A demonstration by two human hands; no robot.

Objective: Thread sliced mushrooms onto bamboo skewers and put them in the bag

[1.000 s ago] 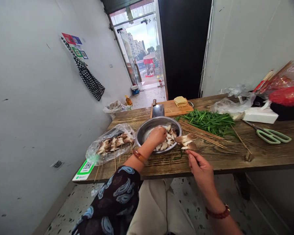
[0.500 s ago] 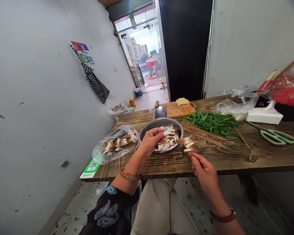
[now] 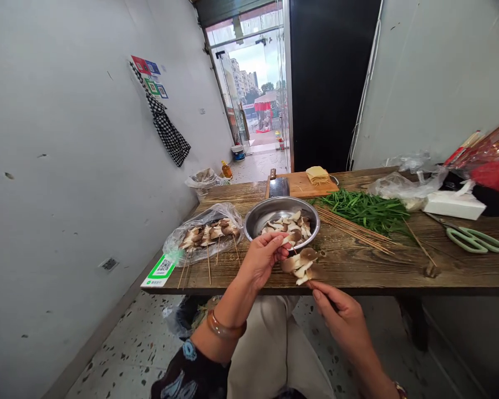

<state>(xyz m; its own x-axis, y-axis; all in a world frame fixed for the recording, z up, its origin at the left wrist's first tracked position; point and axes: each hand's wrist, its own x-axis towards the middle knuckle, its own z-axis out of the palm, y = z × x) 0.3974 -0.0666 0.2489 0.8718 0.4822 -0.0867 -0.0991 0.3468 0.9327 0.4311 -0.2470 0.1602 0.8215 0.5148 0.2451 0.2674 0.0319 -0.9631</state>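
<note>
My left hand [image 3: 264, 257] pinches a brown-and-white mushroom piece [image 3: 291, 239] over the near rim of a steel bowl [image 3: 253, 217]. Inside that bowl lie more cut mushroom pieces [image 3: 289, 224]. In my right hand [image 3: 339, 310], closed at the table's front edge, is the lower end of a mushroom skewer [image 3: 303, 265] with several pieces threaded on it. The skewer's upper end points toward the piece in my left hand; whether they touch I cannot tell. Left of the bowl, finished mushroom skewers [image 3: 210, 234] rest on a clear plastic bag [image 3: 178, 237], their sticks toward me.
Bare bamboo sticks [image 3: 353, 228] lie beside green leafy vegetables [image 3: 368, 209]. Behind the bowl, a cutting board [image 3: 299, 185] carries a cleaver [image 3: 279, 187] and stacked tofu sheets [image 3: 317, 175]. Green-handled scissors [image 3: 474, 239] and a tissue box [image 3: 455, 205] are at right. A QR-code sign [image 3: 160, 270] sits at the left corner.
My left hand has come from above the bowl toward me with a mushroom piece. My right hand has brought the skewer left and closer to it. The view has shifted slightly.
</note>
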